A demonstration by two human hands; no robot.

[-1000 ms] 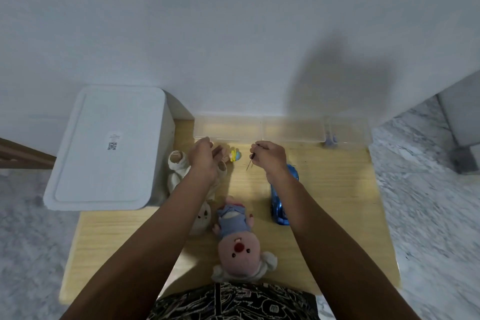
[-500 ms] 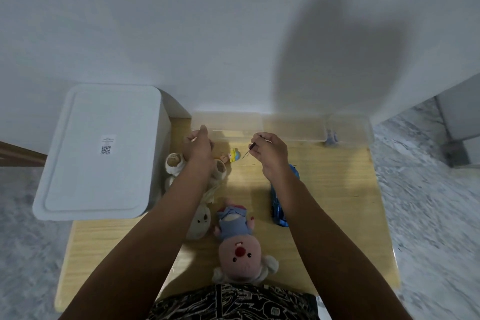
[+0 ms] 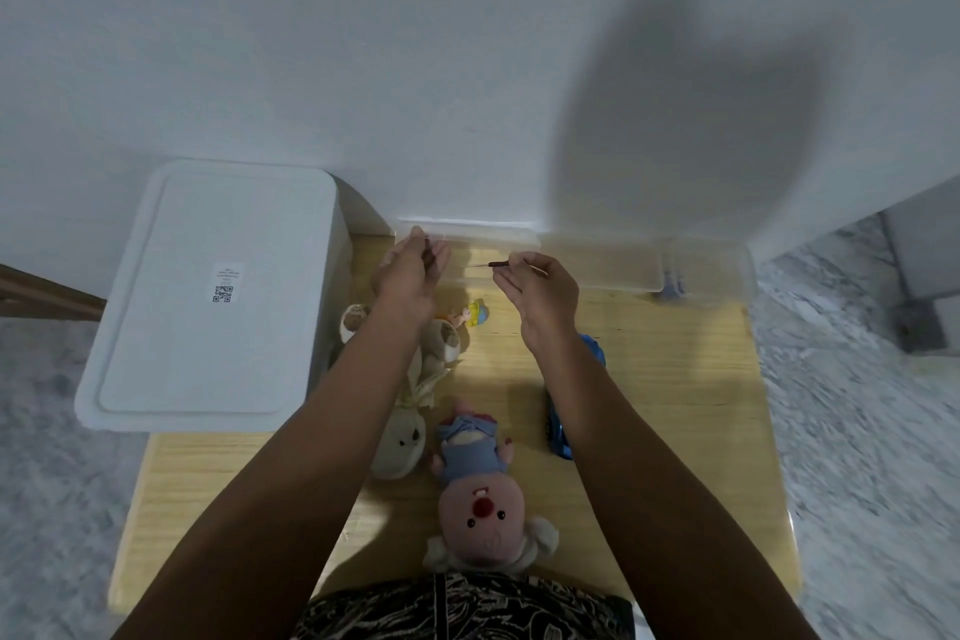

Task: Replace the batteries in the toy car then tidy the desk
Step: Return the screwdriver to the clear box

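Right hand [image 3: 545, 294]: pinching thin screwdriver [image 3: 498, 265], raised over counter [image 3: 675, 379]. Left hand [image 3: 413, 270]: fingers straight, possibly cupping something small. Blue toy car [image 3: 558, 431]: lying beneath right forearm.

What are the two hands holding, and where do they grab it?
The right hand pinches a thin dark screwdriver by its handle end. The left hand seems to hold something small and dark; I cannot tell what.

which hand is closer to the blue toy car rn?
Right. The right hand, pinching a thin screwdriver, is raised above the desk just beyond the blue toy car, which lies under that forearm. The left hand is farther left, above the beige plush.
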